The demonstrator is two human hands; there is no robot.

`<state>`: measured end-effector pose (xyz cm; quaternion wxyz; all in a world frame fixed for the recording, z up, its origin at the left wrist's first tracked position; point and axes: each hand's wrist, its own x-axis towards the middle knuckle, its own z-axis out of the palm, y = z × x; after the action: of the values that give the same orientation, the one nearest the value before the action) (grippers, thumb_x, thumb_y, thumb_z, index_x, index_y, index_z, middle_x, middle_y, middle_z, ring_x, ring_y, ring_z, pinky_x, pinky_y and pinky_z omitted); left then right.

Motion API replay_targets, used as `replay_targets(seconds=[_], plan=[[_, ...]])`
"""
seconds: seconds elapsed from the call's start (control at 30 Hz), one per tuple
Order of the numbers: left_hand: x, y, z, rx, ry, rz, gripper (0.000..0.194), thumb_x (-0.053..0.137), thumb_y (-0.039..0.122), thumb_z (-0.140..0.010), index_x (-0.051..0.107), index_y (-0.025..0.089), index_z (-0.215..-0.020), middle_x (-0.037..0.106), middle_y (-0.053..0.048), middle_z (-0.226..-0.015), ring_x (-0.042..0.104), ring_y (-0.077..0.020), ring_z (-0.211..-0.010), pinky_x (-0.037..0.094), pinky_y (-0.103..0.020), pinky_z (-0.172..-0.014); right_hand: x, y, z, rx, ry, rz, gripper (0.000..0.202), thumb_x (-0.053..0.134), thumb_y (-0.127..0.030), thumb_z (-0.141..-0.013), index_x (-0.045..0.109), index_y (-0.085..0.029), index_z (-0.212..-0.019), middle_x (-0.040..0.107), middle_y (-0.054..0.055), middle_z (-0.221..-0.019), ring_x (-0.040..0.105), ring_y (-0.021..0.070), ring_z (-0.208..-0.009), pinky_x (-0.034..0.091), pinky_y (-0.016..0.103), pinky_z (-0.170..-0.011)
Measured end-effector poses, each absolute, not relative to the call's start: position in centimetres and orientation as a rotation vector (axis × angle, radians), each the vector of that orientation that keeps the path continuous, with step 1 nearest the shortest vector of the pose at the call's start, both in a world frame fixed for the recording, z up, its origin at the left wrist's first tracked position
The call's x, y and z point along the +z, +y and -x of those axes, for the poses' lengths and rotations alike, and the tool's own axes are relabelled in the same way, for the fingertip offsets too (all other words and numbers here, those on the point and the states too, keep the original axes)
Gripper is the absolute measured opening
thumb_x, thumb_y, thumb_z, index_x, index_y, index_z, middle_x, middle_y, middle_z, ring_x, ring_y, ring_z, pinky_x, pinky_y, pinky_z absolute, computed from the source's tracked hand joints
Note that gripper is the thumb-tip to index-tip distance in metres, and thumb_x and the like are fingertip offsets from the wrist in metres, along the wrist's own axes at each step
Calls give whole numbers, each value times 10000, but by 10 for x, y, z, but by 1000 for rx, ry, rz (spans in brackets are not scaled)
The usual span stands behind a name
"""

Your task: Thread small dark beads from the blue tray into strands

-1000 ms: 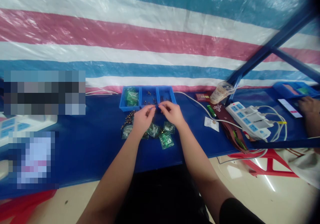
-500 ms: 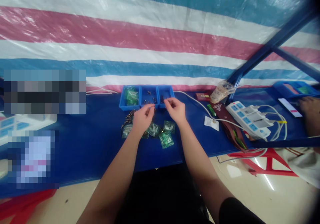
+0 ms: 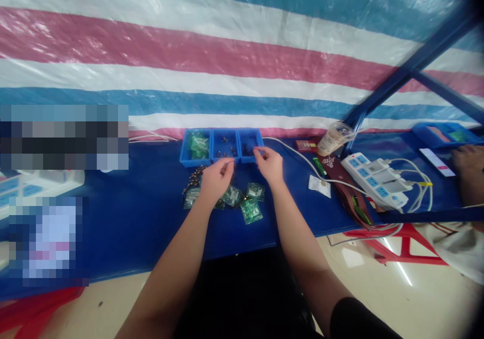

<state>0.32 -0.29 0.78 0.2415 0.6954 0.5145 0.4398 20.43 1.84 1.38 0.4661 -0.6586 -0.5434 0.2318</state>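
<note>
The right hand (image 3: 270,164) reaches into the right bin (image 3: 251,148), fingers pinched, perhaps on a small part; the left hand (image 3: 215,179) seems pinched shut above the green packets (image 3: 245,201); next comes a fine grip, I judge.

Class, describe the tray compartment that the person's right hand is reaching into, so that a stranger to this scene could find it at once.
Start at the striped tarpaulin wall; at its foot on the blue table stands a blue three-compartment tray. The right hand reaches its right compartment, holding small dark parts, unlike the left compartment, stuffed with green packets.
</note>
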Motion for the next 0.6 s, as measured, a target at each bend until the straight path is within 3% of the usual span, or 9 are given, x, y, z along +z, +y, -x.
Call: replay_targets(seconds=[0.23,0.3,0.4,0.6], plan=[[6,-2,-2,1216,1410,-1890,290,555,389,-956,738,210,-1093,743,-24,-785,677,-147,-671,533,-253,-682,13,12,-214,634,-1927,1569,94,675,-236,-804,766,-231,-826,697,-7,-660,613,155,-600,439,261,-597],[6,-2,-2,1211,1413,-1894,287,552,386,-958,738,211,-1088,743,-22,-782,679,-146,-673,532,-252,-686,9,12,-217,579,-2039,1601,192,686,-164,-765,784,-256,-901,706,-12,-676,612,160,-611,439,267,-609],[6,-1,-2,1208,1422,-1897,285,552,386,-957,739,215,-1088,740,-18,-773,674,-145,-663,532,-256,-690,3,14,-220,524,-2064,1650,250,680,-146,-766,791,-277,-949,721,-4,-712,619,170,-639,443,276,-621],[5,-1,-3,1203,1412,-1889,289,556,387,-953,743,207,-1079,740,-24,-777,679,-149,-675,537,-259,-710,10,13,-218,661,-2053,1600,138,657,-172,-775,755,-223,-858,691,-11,-693,587,139,-609,403,255,-593]])
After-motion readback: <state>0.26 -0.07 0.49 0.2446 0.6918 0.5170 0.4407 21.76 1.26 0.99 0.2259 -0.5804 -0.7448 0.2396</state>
